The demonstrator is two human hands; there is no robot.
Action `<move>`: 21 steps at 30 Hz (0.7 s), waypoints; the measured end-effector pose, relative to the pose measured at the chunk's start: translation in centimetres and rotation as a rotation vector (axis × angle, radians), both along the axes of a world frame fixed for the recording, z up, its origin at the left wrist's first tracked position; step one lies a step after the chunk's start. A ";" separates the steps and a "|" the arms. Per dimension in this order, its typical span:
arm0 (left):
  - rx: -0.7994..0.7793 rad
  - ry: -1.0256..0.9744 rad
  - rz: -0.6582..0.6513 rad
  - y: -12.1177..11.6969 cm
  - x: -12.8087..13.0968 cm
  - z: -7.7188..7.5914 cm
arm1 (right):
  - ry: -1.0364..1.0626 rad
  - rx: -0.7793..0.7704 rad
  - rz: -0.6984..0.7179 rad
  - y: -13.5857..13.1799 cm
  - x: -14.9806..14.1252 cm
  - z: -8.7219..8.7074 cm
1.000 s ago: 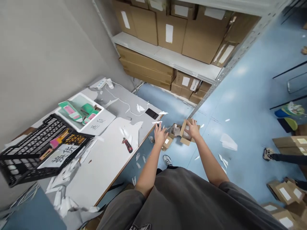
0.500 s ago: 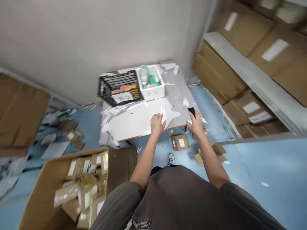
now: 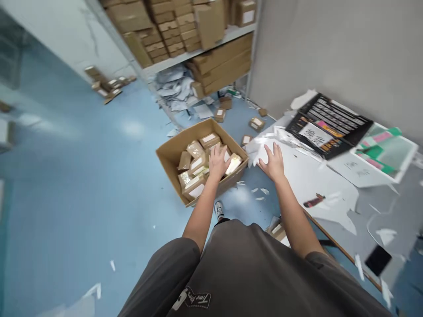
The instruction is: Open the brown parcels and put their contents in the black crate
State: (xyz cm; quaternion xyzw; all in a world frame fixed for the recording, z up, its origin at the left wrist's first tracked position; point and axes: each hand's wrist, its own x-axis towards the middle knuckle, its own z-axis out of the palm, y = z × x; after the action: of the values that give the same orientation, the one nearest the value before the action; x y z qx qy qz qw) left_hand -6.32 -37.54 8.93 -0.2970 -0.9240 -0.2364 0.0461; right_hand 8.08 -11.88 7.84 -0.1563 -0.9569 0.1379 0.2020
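Note:
My left hand (image 3: 218, 164), fingers spread and holding nothing, hovers over a large open carton (image 3: 175, 174). Inside the carton lie several small taped parcels (image 3: 197, 164) with white labels. At the near left corner of the table, my right hand (image 3: 273, 164) is open with its fingers apart, in front of crumpled white paper (image 3: 261, 147). Whether it touches that paper I cannot tell. Farther right on the table lies a dark red, slim tool (image 3: 313, 201), too blurred to name.
On the table stand a black crate (image 3: 333, 119) and a white box (image 3: 401, 165) with green and pink packs. A black phone-like slab (image 3: 378, 260) lies at its near edge. Shelves (image 3: 201, 50) of cartons stand behind. Paper scraps and small boxes (image 3: 257, 123) litter the blue floor.
My view has swung left from the table to the large carton. My right hand has left the black slab, and my left hand is now above the carton.

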 end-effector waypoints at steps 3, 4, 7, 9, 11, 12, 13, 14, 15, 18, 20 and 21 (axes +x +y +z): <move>0.017 -0.007 0.203 -8.8 -4.3 -0.3 | -0.013 0.012 0.195 -6.6 -9.1 0.2; 0.020 -0.008 0.259 -11.4 -5.3 -0.5 | -0.019 0.012 0.251 -8.8 -11.6 0.2; 0.015 -0.021 0.406 -17.8 -7.3 -1.6 | -0.047 0.004 0.382 -14.5 -17.5 -0.3; 0.009 -0.050 0.481 -20.7 -8.2 -2.9 | -0.081 -0.001 0.440 -17.3 -20.2 -1.4; 0.003 -0.096 0.523 -22.5 -9.0 -4.8 | -0.126 -0.007 0.477 -19.2 -22.2 -3.1; -0.004 -0.127 0.533 -23.0 -9.4 -6.0 | -0.153 -0.010 0.487 -19.9 -23.1 -4.2; -0.015 -0.160 0.538 -23.2 -9.8 -7.3 | -0.184 -0.013 0.492 -20.4 -23.8 -5.6; -0.030 -0.198 0.540 -23.3 -10.3 -8.8 | -0.219 -0.017 0.495 -20.8 -24.5 -7.0; -0.049 -0.239 0.538 -23.2 -10.8 -10.5 | -0.259 -0.020 0.496 -21.1 -25.1 -8.6; -0.111 -0.380 0.515 -22.5 -12.3 -16.2 | -0.398 -0.026 0.491 -21.8 -26.4 -13.8; -0.142 -0.478 0.494 -21.9 -13.1 -20.3 | -0.496 -0.025 0.480 -22.2 -27.0 -17.2; -0.150 -0.526 0.488 -21.7 -13.5 -22.4 | -0.539 -0.025 0.475 -22.3 -27.1 -18.9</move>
State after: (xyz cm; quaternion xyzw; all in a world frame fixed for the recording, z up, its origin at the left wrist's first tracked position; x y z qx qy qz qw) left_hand -19.80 -59.19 -13.42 0.0006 -0.9627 -0.2183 -0.1600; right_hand -19.04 -34.18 -11.02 0.0371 -0.9837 0.1466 -0.0971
